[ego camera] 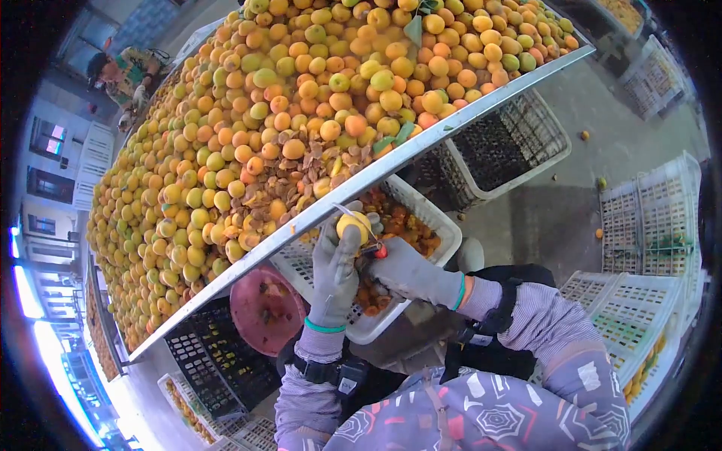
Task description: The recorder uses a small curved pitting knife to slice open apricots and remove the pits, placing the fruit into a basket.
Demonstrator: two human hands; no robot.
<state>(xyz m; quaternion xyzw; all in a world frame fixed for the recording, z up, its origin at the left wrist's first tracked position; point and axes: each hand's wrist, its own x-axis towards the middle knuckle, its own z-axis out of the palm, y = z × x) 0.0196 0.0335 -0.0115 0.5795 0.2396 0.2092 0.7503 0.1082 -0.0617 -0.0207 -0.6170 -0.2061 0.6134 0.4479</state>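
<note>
My left hand, in a grey glove, holds a yellow apricot over a white plastic crate. My right hand, gloved too, grips a small knife with a red handle; its thin curved blade lies against the apricot. Cut orange fruit pieces lie in the crate below. Beyond the metal table edge is a large heap of whole apricots, with brown pits piled near the edge. The fingertips of my right hand are partly hidden.
A pink basin and a black crate stand below the table at left. An emptied-looking white crate with a dark inside is at right, with stacked white crates farther right. A person is across the table.
</note>
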